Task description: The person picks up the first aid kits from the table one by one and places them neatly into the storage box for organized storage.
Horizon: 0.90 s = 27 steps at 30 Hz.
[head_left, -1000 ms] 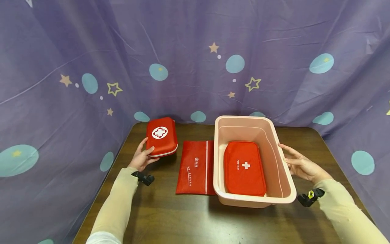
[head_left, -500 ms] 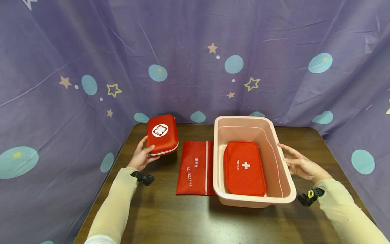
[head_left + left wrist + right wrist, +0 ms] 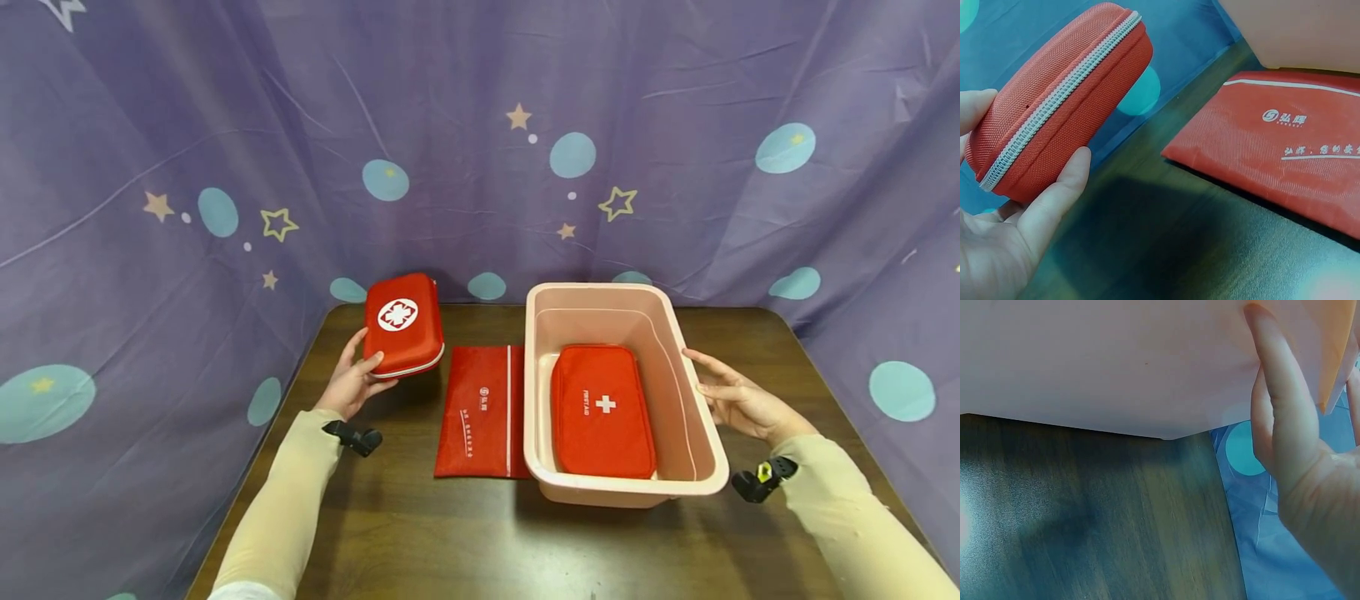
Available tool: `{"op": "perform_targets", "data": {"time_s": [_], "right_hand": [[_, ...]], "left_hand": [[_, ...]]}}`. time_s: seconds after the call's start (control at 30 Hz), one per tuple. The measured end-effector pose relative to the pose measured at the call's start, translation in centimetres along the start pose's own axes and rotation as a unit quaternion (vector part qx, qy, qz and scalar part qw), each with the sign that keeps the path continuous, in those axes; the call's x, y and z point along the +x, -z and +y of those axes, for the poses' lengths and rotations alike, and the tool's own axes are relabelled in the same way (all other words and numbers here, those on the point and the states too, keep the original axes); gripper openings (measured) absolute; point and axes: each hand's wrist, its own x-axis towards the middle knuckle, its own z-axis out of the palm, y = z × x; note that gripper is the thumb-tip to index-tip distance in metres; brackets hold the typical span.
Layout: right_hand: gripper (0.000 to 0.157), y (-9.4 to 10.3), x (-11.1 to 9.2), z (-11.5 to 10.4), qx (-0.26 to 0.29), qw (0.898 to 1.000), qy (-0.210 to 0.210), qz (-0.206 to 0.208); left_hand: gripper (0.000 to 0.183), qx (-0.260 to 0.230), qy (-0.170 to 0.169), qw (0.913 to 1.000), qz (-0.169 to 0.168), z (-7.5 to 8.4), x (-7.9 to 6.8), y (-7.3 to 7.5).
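A person's left hand (image 3: 351, 387) grips a red, fabric-covered, rounded hard case (image 3: 405, 354) by its near left corner, thumb on one side and fingers on the other, holding it tilted above the far left part of a dark wood-grain table (image 3: 465, 542). The case (zipped in silver, with a white round emblem on its face) hangs clear of the surface, its shadow below. The right hand (image 3: 750, 408), fingers extended and spread, rests against the right side of a pale pink, rectangular plastic bin (image 3: 626, 484). Inside lies a red, soft fabric pouch (image 3: 603, 442) marked "FIRST AID" beside a white cross. Just left of the bin, a flat, red, glossy bag (image 3: 476, 417) with white lettering lies on the table.
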Motion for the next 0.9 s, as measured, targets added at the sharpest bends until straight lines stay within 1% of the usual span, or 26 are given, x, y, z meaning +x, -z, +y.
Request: {"op": "perform_targets", "data": {"time_s": [0.1,0.13,0.23,0.27,0.33,0.37,0.47,0.5,0.67,0.9], "right_hand": [[0.060,0.1,0.1,0.0,0.003,1.000,0.001,-0.005],[0.060,0.1,0.1,0.0,0.005,1.000,0.001,-0.007],[0.059,0.2,0.1,0.0,0.008,1.000,0.003,-0.012],[0.059,0.2,0.1,0.0,0.009,1.000,0.002,-0.014],[0.059,0.3,0.1,0.0,0.009,1.000,0.002,-0.016],[0.059,0.3,0.1,0.0,0.009,1.000,0.002,-0.017],[0.060,0.2,0.1,-0.1,0.007,1.000,0.002,-0.016],[0.060,0.2,0.2,-0.1,0.006,1.000,0.002,-0.016],[0.059,0.2,0.2,-0.2,0.004,1.000,0.000,-0.015],[0.059,0.1,0.0,0.0,0.004,1.000,-0.001,-0.012]], "left_hand": [[0.074,0.002,-0.028,0.9994,-0.018,-0.4,0.1,0.2],[0.073,-0.014,-0.043,0.9983,-0.038,-0.5,0.1,0.3],[0.074,-0.016,-0.060,0.9963,-0.060,-0.5,0.1,0.3],[0.073,-0.014,-0.058,0.9966,-0.057,-0.4,0.1,0.1],[0.071,-0.014,-0.044,0.9978,-0.047,0.0,0.1,-0.3],[0.072,0.003,-0.030,0.9990,-0.032,0.3,0.0,-0.6],[0.069,-0.003,-0.009,0.9998,-0.016,1.0,-0.2,-1.3],[0.069,-0.006,-0.005,0.9998,-0.016,1.1,-0.2,-1.5],[0.068,-0.011,-0.013,0.9996,-0.020,1.5,-0.5,-2.0],[0.068,-0.007,-0.015,0.9996,-0.021,1.8,-0.7,-2.4]]}}
